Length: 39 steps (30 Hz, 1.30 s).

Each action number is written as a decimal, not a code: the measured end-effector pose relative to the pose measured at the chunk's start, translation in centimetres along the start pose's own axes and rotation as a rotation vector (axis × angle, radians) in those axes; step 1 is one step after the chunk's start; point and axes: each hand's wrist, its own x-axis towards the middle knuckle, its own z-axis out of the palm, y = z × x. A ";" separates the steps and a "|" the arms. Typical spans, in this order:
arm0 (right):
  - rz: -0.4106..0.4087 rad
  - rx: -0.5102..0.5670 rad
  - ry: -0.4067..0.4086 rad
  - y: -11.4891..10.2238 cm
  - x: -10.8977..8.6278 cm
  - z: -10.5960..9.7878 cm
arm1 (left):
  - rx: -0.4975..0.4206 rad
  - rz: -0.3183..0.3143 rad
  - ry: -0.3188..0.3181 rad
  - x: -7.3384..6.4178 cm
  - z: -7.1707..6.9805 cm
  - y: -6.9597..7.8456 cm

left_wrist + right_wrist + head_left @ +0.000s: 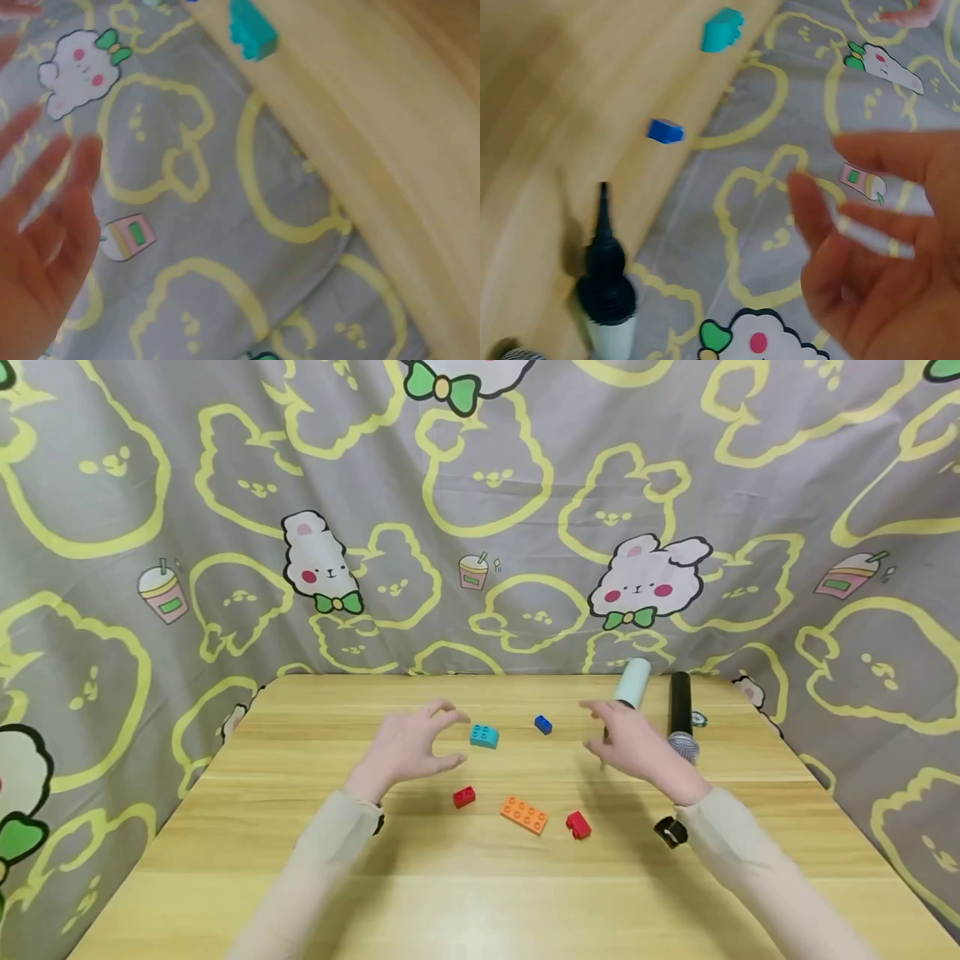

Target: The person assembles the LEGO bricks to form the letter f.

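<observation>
My left hand (pixel 408 745) hovers over the table with fingers spread and holds nothing. Nearest to it is a teal toy building brick (pixel 483 737), just past the fingertips; a small red brick (pixel 464 797) lies closer to me. On the other side, my right hand (pixel 633 739) is also raised and holds nothing, its fingers loosely bent. A small blue brick (pixel 543 724) sits to the left of that hand. An orange brick (pixel 524 815) and another red brick (pixel 578 825) lie between the forearms. In the right wrist view, the blue brick (pixel 665 130) and teal brick (pixel 721 31) show apart.
A pale green cylinder (pixel 633 683) with a stepped black tip (pixel 605 259) lies behind my right hand, partly hidden by it in the head view. Beside it is a black microphone (pixel 680 706). A patterned grey curtain (pixel 525 527) hangs along the table's (pixel 465 902) far edge.
</observation>
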 end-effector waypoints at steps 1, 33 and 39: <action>-0.030 0.017 -0.053 0.2 -0.4 0.1 | -0.031 0.027 -0.045 -0.2 0.2 -0.1; -0.190 0.116 -0.473 0.0 -3.6 6.2 | -0.256 0.008 -0.569 -0.6 5.5 0.6; -0.222 0.067 -0.439 -0.3 -3.7 6.4 | -0.267 -0.008 -0.575 -0.8 5.8 0.3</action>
